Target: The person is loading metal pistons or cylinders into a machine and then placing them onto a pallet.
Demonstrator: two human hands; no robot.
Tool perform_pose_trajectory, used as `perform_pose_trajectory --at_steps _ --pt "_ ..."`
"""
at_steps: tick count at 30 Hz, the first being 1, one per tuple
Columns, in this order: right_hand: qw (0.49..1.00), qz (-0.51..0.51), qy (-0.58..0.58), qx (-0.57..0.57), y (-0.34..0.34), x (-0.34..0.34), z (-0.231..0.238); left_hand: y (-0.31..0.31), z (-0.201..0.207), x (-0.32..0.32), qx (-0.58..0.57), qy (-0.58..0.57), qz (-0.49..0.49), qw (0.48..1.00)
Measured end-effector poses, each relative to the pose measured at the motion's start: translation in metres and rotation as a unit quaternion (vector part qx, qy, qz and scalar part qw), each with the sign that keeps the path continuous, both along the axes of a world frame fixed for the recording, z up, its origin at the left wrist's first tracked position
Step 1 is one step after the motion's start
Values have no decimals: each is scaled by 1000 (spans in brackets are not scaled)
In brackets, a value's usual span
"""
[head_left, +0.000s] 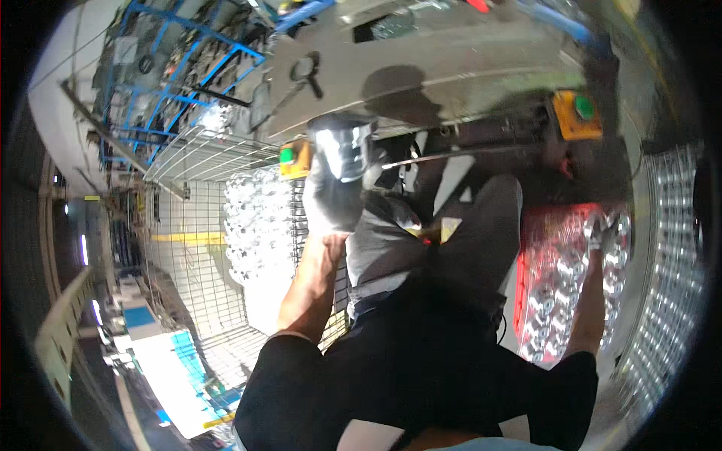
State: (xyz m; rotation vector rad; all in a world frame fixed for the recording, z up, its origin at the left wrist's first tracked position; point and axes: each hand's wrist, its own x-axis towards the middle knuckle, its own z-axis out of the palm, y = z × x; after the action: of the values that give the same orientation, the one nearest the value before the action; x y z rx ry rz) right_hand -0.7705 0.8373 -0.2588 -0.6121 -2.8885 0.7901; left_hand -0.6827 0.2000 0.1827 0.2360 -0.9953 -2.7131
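Head view: shiny metal cylinder (344,152) in gloved left hand (331,197).

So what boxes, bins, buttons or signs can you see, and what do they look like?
Red bin: by the right hand, full of shiny metal parts.
Wire cage: on the left, grey mesh, holding shiny metal parts.
Orange button box: upper right on the machine, square, green round button.
Yellow button box: beside the gloved left hand, green button.
Shiny metal cup: held in the left hand.

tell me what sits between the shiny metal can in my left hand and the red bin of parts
In the head view, your own lap lies between the metal can and the red bin: dark trousers.
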Motion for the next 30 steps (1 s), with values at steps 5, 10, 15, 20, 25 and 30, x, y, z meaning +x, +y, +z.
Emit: perform_pose_trajectory --at_steps 5,10,15,20,25,30 --pt "999 -1 6 52 -96 16 131 -26 17 -38 19 76 -37 996" --pt "982 1 111 -152 -136 27 134 -23 37 -106 40 34 -13 999" --pt "964 151 164 -146 -228 32 243 -34 39 -179 25 -26 -92 995" --pt "949 155 205 -185 -260 34 278 -12 41 -223 67 -17 -76 995" --pt "934 157 204 -248 -275 28 297 -12 31 -248 72 -14 -111 991" --pt "903 171 227 -322 -288 19 311 6 28 -272 -21 -99 55 993"
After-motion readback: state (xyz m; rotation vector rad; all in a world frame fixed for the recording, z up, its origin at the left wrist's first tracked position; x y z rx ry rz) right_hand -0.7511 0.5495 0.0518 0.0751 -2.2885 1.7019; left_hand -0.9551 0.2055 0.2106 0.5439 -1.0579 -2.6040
